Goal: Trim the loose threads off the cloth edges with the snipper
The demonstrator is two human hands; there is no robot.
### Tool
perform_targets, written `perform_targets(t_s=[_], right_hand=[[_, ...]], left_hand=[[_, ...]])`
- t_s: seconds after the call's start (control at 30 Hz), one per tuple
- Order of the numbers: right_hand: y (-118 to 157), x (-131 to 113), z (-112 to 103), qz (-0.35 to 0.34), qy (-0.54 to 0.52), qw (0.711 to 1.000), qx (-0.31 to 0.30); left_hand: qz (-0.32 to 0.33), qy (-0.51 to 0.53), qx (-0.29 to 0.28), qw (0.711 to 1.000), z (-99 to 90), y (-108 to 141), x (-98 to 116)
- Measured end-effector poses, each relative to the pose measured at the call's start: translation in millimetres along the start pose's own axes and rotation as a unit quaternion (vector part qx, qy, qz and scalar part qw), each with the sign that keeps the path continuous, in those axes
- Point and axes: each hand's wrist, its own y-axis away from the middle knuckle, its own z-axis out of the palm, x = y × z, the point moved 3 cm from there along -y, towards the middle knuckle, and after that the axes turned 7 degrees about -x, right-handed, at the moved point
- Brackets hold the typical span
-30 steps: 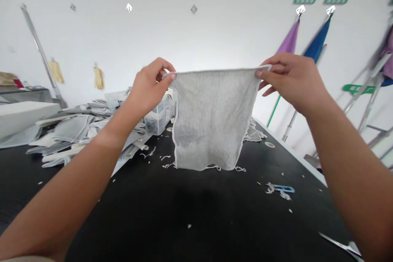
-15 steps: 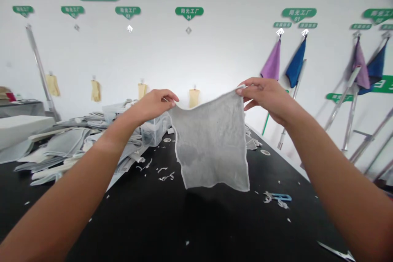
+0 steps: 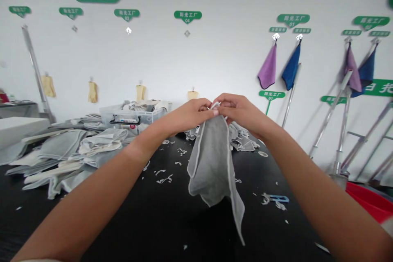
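Observation:
A grey cloth point(image 3: 211, 159) with pale stitched edges hangs above the black table, bunched at the top and falling in loose folds. My left hand point(image 3: 198, 111) pinches its upper edge from the left. Right beside it, my right hand point(image 3: 238, 110) grips the same edge, fingers closed, so the two hands meet. Part of the gathered edge is hidden between the fingers. To the right on the table lies a pair of blue-handled thread snips point(image 3: 278, 198) among thread scraps.
Many grey cloths point(image 3: 61, 145) are heaped on the left, before a clear plastic bin point(image 3: 106, 115) of cloths. More grey cloths point(image 3: 244, 141) lie behind the held one. Thread scraps dot the black table point(image 3: 147, 221). A red basin point(image 3: 368, 202) stands at the right.
My hands have come together, bringing the cloth's two upper corners to one point. The cloth was spread flat between them and now hangs folded and narrow. The view has shifted slightly.

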Motion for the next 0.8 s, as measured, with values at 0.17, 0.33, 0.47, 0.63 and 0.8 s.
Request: perform_targets(t_s=[0.17, 0.33, 0.47, 0.63, 0.8], right_hand=[[7.3, 4.7, 4.8, 0.021, -0.034, 0.999, 0.009], [8.9, 30.2, 25.1, 0.048, 0.029, 0.998, -0.026], [11.7, 58.6, 42.7, 0.099, 0.143, 0.983, -0.055], [21.8, 86.4, 49.0, 0.169, 0.252, 0.946, -0.116], [28.6, 115.5, 31.3, 0.198, 0.360, 0.901, -0.142]], left_hand=[[-0.021, -0.005, 0.030, 0.999, -1.9, -2.3, -6.8], [-0.013, -0.006, 0.095, 0.995, -4.0, -9.1, -8.9], [-0.002, 0.012, 0.169, 0.986, -12.4, -13.1, -8.8], [0.024, -0.049, 0.324, 0.945, -42.0, -8.2, -14.3], [0.049, -0.077, 0.439, 0.894, -76.2, 4.4, -37.2]])
